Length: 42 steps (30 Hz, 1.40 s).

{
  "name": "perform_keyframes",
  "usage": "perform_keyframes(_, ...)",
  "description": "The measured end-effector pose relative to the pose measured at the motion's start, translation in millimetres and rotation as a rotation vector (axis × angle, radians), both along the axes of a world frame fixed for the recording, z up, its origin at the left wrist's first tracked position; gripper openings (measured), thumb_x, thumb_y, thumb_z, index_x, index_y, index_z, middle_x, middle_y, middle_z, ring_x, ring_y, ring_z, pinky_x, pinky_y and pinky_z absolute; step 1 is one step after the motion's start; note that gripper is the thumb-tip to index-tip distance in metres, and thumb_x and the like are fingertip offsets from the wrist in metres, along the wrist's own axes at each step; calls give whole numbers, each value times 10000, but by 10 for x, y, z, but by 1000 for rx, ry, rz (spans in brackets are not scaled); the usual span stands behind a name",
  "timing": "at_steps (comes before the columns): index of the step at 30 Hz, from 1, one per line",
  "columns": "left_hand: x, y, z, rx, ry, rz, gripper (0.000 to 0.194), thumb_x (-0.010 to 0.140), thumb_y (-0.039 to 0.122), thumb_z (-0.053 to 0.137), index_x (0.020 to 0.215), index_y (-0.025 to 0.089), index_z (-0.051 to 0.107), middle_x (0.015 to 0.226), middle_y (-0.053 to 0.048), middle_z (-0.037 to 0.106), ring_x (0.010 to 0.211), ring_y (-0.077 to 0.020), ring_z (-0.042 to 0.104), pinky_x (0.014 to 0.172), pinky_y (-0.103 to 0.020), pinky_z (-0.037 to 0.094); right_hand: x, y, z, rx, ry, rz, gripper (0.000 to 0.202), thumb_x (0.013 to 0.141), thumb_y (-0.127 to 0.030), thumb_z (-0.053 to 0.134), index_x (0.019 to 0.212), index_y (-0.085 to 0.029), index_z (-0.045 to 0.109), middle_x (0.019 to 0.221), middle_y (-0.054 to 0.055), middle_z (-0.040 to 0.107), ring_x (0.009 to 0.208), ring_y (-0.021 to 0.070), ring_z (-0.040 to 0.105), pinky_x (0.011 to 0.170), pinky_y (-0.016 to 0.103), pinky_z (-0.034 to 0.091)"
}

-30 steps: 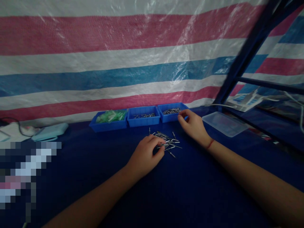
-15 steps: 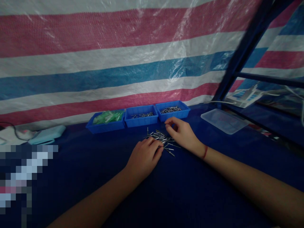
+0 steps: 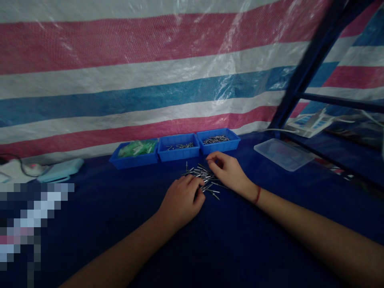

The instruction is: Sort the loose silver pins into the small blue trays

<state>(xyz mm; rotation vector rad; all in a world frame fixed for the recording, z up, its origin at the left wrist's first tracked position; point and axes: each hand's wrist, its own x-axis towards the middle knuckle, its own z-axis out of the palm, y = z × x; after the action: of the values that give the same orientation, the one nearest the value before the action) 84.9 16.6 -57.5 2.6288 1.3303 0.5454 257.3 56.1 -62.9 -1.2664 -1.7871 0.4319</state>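
Note:
A loose pile of silver blind rivets (image 3: 201,173) lies on the dark blue table. My left hand (image 3: 182,197) rests at the near left edge of the pile, fingers bent over the rivets, with a gap between thumb and forefinger. I see nothing held in it. On the other side, my right hand (image 3: 227,170) hovers over the pile's right edge, its thumb and fingertips brought together. Whatever lies between those fingertips is too small or hidden to make out. A red cord circles the right wrist.
Behind the pile stand three blue bins: one with green plastic packets (image 3: 138,148), a middle bin (image 3: 179,154) and a right bin (image 3: 222,147) with rivets. A clear plastic lid (image 3: 283,154) lies right. A light blue case (image 3: 61,171) sits left; a metal frame (image 3: 303,68) rises right.
My left thumb has moved away from the forefinger, widening the gap. My right hand has shifted slightly left and down, its fingertips still together. A few rivets at the near edge have shifted.

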Motion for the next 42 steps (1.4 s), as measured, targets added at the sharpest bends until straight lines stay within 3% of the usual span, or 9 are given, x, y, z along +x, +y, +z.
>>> perform_keyframes(8,-15,14,-38,-9,7,1,247,921,199,352,991,170,587,944,-80,612,869,-219,581,795,-369,444,10,17,-25,1,17,7,155,783,-188,472,838,-168,616,744,7,640,608,122,558,602,257,437)
perform_keyframes(13,1,4,-41,-46,-95,16,234,919,178,353,1010,169,569,960,-78,607,877,-215,587,809,-381,449,9,8,-24,2,15,15,161,795,-192,468,843,-162,618,751,13,641,617,121,560,609,255,438)
perform_keyframes(17,-33,58,-39,-91,-346,55,230,908,171,369,1000,180,580,971,-65,616,923,-201,584,853,-367,435,11,-4,-2,6,9,7,175,794,-181,459,843,-161,626,767,21,651,625,125,567,617,266,445)
perform_keyframes(20,-75,128,-28,-184,-598,173,227,897,207,391,957,179,608,972,-57,638,935,-199,582,856,-353,427,4,-21,30,20,-12,13,170,774,-184,498,848,-160,649,771,29,653,656,139,574,637,287,448)
perform_keyframes(23,-88,162,-19,-335,-807,246,234,875,264,428,978,173,618,863,-42,633,821,-188,581,736,-306,444,-32,-67,79,23,-16,85,172,764,-215,558,884,-165,671,758,31,637,648,138,559,625,292,449)
perform_keyframes(28,-44,115,-29,-564,-1049,231,258,843,351,481,978,176,614,656,18,489,595,-121,457,530,-221,349,-133,-189,152,-52,184,238,162,800,-295,583,876,-194,684,838,45,659,701,148,582,627,301,462)
perform_keyframes(32,-23,83,-21,-633,-1096,203,273,825,390,510,957,175,613,677,19,469,605,-112,434,534,-215,327,-182,-246,168,-64,329,285,134,801,-299,594,827,-195,674,846,42,667,755,154,600,697,316,474)
perform_keyframes(42,-6,71,-2,-608,-1062,111,281,866,404,450,899,165,595,675,13,469,593,-116,421,552,-239,321,-204,-286,194,-90,395,292,137,801,-313,584,812,-190,643,784,25,639,689,136,586,639,298,473)
